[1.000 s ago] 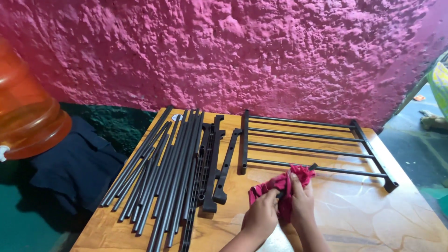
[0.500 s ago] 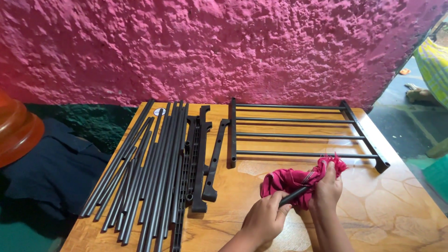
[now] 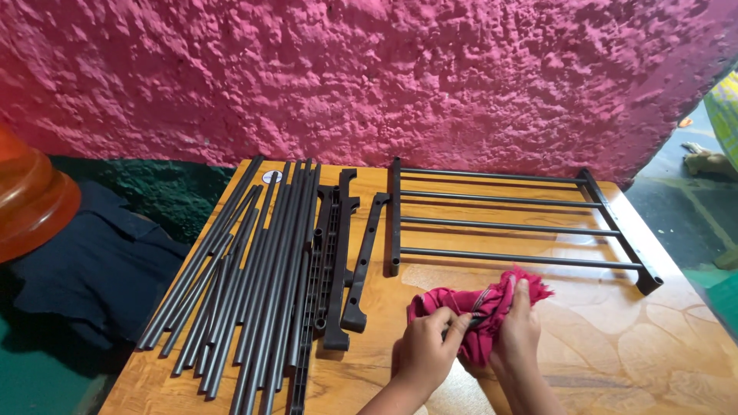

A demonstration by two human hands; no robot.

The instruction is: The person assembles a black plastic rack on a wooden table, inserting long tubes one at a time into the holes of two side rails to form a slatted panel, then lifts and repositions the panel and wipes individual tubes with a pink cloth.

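I am looking down at a wooden table (image 3: 638, 361) set against a rough pink wall (image 3: 400, 77). Both hands are working near the front edge, right of its middle. My left hand (image 3: 425, 355) is curling its fingers closed around the near end of a thin dark rod (image 3: 470, 317), and my right hand (image 3: 518, 330) is pressing a bunched red cloth (image 3: 480, 307) around that same rod, fingers closed over the fabric with the forefinger lying straight along the top. Most of the rod is hidden under the cloth, so I cannot tell how long it is.

To do this wipe well, I judge I should be keeping the left grip firm and still while sliding the cloth along the rod with steady pressure, turning the rod a little so every side gets covered, and keeping the loose fringe from snagging.

Just beyond the hands, toward the back right corner, a black shelf frame (image 3: 507, 223) of four crossbars is lying flat. A bundle of dark tubes (image 3: 246, 284) is lying along the left side, with black plastic brackets (image 3: 338, 253) between the tubes and the frame. An orange jug (image 3: 27, 200) is showing off the left edge.
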